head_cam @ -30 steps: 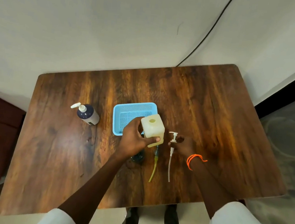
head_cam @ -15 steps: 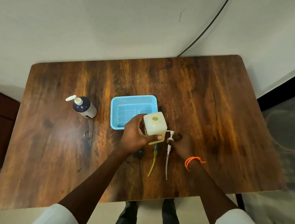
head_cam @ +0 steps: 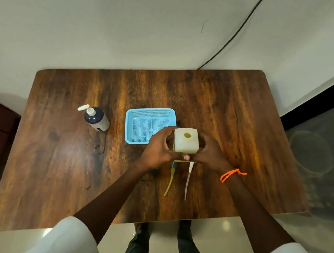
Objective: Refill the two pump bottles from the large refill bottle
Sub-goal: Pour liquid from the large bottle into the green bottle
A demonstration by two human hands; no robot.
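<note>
1. We see two bare forearms, left hand (head_cam: 160,149) and right hand (head_cam: 211,152), no gloves, no rings that we can make out.
2. White sleeves (head_cam: 68,240) on both arms, pushed up to around the elbows, loose, plain fabric.
3. Orange braided cord bracelet (head_cam: 232,175) on the right wrist; knotted, with loose ends sticking out to the side.
4. Dark trousers (head_cam: 167,250) below the table edge, two legs apart.
5. Dark shoes at the trouser ends, detail too dim to tell.

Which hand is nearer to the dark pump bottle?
Left. The left hand is between the dark pump bottle and the refill bottle; the right hand is beyond it.
</note>
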